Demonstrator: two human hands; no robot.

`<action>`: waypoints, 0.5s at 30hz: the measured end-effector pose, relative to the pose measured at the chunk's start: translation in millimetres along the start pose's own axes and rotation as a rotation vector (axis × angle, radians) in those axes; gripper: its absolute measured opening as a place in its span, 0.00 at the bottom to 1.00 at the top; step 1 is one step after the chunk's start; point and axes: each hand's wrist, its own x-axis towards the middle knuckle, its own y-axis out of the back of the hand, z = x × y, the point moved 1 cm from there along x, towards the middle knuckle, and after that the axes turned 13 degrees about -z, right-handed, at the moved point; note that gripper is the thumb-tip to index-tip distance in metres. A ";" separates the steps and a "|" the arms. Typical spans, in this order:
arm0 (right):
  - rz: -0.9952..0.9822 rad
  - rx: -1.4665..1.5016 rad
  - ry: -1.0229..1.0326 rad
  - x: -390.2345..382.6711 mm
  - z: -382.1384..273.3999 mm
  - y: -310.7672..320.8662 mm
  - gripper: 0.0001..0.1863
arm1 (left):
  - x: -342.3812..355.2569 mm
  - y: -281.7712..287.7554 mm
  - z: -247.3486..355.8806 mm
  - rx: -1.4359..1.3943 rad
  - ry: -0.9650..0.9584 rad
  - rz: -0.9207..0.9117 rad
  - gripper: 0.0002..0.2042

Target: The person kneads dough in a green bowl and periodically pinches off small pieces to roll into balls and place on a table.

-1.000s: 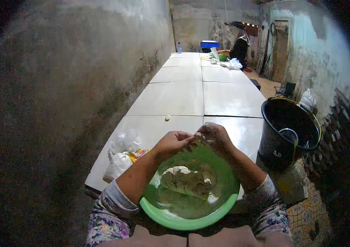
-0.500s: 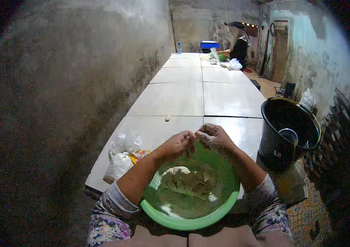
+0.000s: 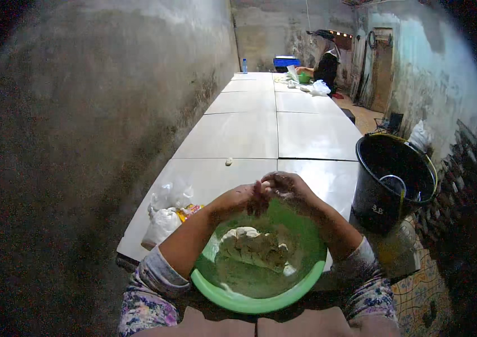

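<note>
My left hand and my right hand meet over the far rim of a green basin. Their fingertips are pressed together around a small pale piece of dough, most of it hidden by the fingers. Flour whitens my right hand. Inside the basin lies a large lump of dough, with dusty flour on the basin's inner wall. On the white tabletop beyond my hands rests one small dough ball.
Left of the basin stand a plastic bag of white powder and a yellow-red packet. A black bucket is at the right. Far along the table, another person works by a green bowl.
My hands have drawn closer together and dipped slightly; the pale dough piece now shows between the fingertips. The far person's arm has shifted a little.
</note>
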 end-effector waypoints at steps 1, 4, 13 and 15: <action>-0.036 0.116 0.079 0.1 5.9 3.2 0.13 | 0.7 5.4 3.8 -0.043 0.102 -0.094 0.23; 0.002 -0.270 0.207 2.8 16.2 7.0 0.11 | 0.0 4.4 9.8 -0.099 0.204 -0.145 0.24; 0.040 -0.130 0.132 6.0 11.5 1.6 0.17 | -2.1 11.5 3.7 -0.071 0.241 -0.106 0.21; 0.056 -0.275 0.099 1.0 1.6 0.1 0.17 | 1.8 8.3 5.0 -0.013 0.239 -0.121 0.23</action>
